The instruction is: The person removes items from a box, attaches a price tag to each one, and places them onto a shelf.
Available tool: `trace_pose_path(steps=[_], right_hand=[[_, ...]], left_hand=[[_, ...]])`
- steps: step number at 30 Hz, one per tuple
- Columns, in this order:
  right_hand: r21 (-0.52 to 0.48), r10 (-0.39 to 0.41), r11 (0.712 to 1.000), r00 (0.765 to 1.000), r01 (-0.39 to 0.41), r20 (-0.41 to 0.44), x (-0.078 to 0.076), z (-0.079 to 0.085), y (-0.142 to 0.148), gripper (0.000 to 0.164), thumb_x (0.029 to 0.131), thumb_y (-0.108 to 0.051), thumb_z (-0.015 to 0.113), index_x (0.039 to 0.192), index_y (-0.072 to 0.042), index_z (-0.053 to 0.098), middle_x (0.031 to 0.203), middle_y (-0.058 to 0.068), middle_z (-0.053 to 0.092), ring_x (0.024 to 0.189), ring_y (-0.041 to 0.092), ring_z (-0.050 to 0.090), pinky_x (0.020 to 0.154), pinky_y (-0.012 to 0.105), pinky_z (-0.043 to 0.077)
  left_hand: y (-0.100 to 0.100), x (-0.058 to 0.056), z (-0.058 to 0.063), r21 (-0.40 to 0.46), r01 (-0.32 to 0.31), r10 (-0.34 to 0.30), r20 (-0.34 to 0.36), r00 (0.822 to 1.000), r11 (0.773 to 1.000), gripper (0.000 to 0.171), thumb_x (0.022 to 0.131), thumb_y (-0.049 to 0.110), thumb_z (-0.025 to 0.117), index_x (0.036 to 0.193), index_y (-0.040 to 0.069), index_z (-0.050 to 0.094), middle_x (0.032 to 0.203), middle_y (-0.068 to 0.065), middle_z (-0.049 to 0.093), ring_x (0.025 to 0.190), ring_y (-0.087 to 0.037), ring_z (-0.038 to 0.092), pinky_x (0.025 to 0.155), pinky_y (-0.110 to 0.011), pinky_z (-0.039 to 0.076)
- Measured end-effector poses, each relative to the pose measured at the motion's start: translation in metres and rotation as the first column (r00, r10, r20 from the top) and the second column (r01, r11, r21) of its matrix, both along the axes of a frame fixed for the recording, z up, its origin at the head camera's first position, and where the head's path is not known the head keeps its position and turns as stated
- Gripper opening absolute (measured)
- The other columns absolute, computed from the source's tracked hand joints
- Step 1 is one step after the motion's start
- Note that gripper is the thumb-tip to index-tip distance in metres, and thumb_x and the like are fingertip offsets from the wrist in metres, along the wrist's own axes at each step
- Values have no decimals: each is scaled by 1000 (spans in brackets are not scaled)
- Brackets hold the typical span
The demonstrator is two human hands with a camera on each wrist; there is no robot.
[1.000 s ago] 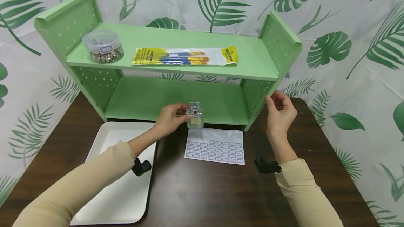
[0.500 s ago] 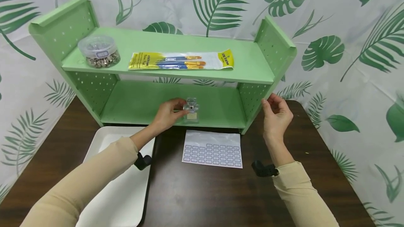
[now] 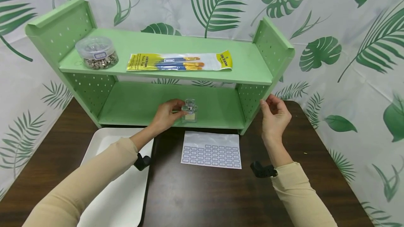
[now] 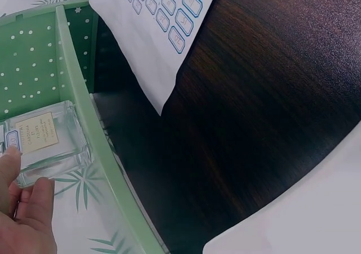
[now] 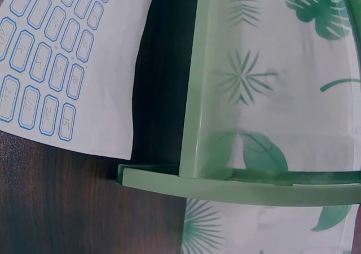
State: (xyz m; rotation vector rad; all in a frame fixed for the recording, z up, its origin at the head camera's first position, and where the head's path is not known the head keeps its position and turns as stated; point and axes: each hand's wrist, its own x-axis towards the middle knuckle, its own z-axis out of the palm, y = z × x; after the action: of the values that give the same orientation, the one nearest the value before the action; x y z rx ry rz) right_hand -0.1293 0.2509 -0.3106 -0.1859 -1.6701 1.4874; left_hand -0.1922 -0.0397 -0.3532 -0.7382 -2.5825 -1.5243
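Note:
A clear glass perfume bottle with a pale label stands upright at the front of the lower level of a green shelf. My left hand grips it from the left, thumb in front. Up close in the left wrist view, the bottle shows a small blue-framed sticker near its neck, beside the thumb. At the right side panel, my right hand holds the panel's front edge between thumb and fingers; some fingertips are hidden. The right wrist view shows the shelf edge but not the hand.
On the upper level are a clear jar of metal bits and a yellow-ended pack of paintbrushes. A sheet of blue-framed stickers lies on the dark table before the shelf. A white tray lies under the left forearm.
My left hand has moved the perfume bottle back from above the sticker sheet onto the lower shelf. The right hand stays at the side panel. The head view has shifted slightly.

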Motion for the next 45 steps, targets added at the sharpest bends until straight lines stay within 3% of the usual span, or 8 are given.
trace_pose_path(steps=[9, 33, 45], right_hand=[[13, 6, 1000, 1000, -6, -5, 10, 12, -9, 20, 81, 8, 66, 99, 16, 63, 79, -9, 61, 77, 7, 54, 66, 17, 44], [16, 5, 1000, 1000, -5, -3, 10, 12, -9, 22, 82, 7, 66, 101, 16, 63, 80, -8, 62, 77, 8, 55, 65, 16, 45], [2, 10, 1000, 1000, -10, 4, 10, 12, -10, 22, 82, 7, 66, 101, 17, 62, 80, -7, 61, 77, 7, 54, 66, 17, 45]], left_hand=[[-1, -1, -2, 5, 7, -7, -12, 1000, 1000, 32, 87, 12, 67, 114, -3, 61, 109, -20, 64, 101, -33, 64, 81, -42, 54], [-1, -3, -4, -16, -5, 5, -22, 1000, 1000, 34, 87, 13, 68, 115, -4, 60, 112, -20, 64, 102, -33, 64, 80, -40, 55], [-2, -1, -3, 6, 10, -10, 4, 1000, 1000, 39, 87, 13, 67, 121, -4, 57, 121, -20, 60, 109, -32, 60, 88, -37, 52]])
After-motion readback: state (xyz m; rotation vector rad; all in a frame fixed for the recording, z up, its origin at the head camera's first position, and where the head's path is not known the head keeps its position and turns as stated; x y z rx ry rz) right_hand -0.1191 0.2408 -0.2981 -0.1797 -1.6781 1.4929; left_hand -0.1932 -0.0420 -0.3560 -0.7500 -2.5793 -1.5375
